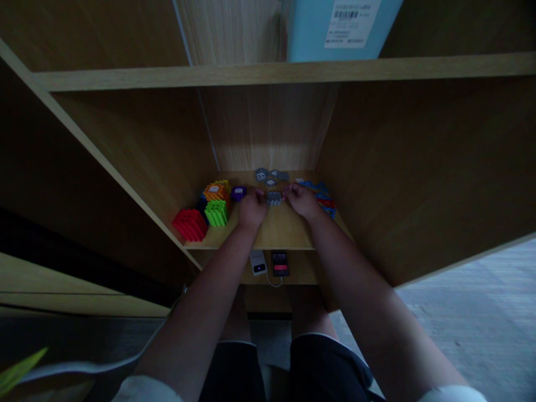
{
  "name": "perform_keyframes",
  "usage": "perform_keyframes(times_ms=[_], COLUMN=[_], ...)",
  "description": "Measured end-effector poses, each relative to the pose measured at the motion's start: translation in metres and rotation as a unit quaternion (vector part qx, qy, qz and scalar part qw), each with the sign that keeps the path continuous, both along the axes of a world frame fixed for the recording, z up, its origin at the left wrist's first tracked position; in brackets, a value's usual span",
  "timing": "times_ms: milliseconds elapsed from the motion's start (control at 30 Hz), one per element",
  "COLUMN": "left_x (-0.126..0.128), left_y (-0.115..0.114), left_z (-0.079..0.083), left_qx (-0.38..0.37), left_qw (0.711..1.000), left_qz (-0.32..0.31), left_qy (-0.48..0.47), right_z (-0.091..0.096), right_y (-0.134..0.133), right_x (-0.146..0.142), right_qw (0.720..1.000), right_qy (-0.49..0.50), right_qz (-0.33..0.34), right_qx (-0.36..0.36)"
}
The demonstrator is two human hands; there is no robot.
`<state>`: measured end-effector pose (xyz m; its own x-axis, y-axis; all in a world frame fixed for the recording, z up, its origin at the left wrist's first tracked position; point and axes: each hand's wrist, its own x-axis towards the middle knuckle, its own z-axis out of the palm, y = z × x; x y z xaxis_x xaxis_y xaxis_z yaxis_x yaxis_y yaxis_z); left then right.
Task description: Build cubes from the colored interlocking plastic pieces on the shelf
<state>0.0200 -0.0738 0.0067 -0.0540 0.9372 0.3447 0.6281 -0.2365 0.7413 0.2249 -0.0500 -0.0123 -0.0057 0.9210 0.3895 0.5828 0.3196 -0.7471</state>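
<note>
Flanking the grey block (273, 198) on the shelf (285, 229), longer side running left to right, our left hand (253, 207) and right hand (300, 199) curl; we cannot tell whether their fingers grip anything.

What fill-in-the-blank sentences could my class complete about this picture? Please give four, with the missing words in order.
1. The grey piece sits ____ the left hand and the right hand.
2. The label on the light blue box is mostly ____ in colour.
3. Of the red stack and the green stack, the ____ one is nearer the shelf's front edge.
4. In the picture, the black device lies to the ____ of the white device.

Missing words: between; white; red; right.
</note>
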Motion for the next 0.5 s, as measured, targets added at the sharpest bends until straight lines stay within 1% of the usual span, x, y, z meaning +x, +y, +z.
perform_keyframes(times_ms=[167, 400, 500], left_x=[0.0000, 0.0003, 0.0001], left_y=[-0.0011, 0.0006, 0.0009], left_z=[0.0011, -0.0011, -0.0012], left_qx=[0.004, -0.001, -0.003], left_qw=[1.000, 1.000, 1.000], left_qz=[-0.001, 0.005, 0.003], left_qy=[0.000, -0.003, -0.007], right_z=[0.0008, -0.0018, -0.0045], right_y=[-0.0009, 0.0028, 0.0065], right_x=[-0.0009, 0.0008, 0.0022], right_qw=[1.000, 1.000, 1.000], right_qy=[-0.004, -0.003, -0.013], right_qz=[-0.004, 0.002, -0.015], right_qx=[-0.012, 0.006, 0.017])
